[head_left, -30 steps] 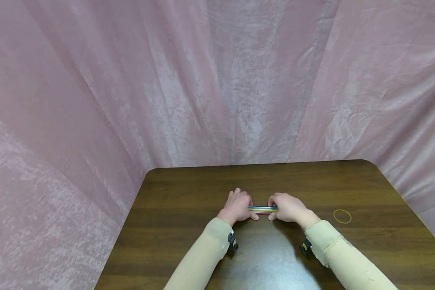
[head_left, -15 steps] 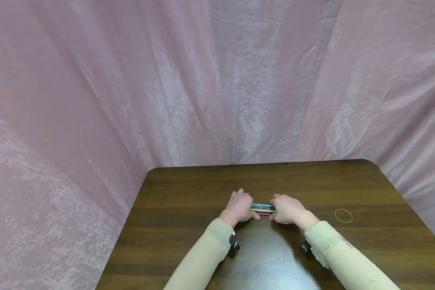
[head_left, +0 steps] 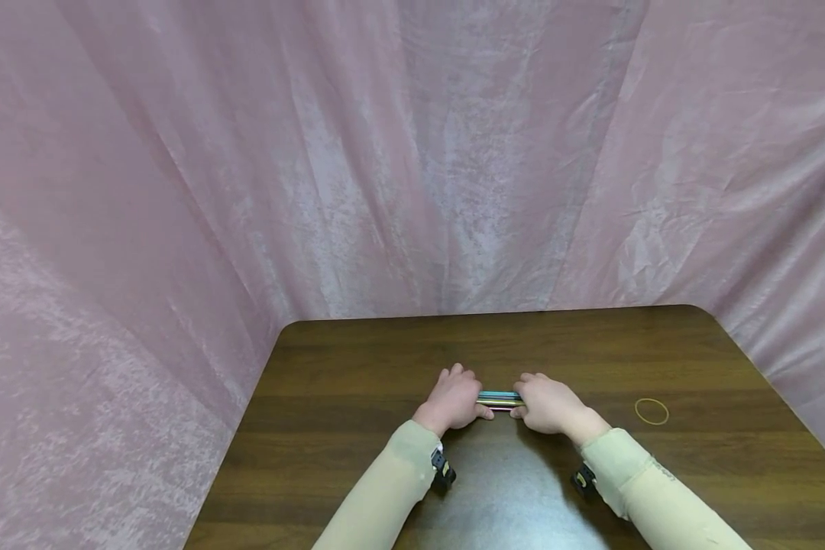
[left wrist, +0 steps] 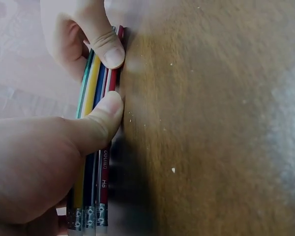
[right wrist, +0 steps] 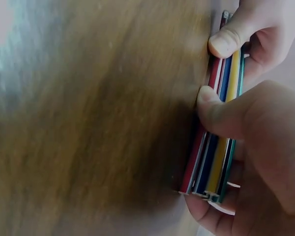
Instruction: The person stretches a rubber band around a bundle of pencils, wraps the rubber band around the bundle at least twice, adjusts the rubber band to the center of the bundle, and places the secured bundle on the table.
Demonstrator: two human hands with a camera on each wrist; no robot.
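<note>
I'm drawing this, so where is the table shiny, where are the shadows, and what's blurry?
Head view: pale glare on the table between the sleeves, shadow beside the right one; left wrist view: glare at the right edge, dark shadow beside the pencils; right wrist view: glare upper left, dark shadow beside the pencils, table grain blurry.
</note>
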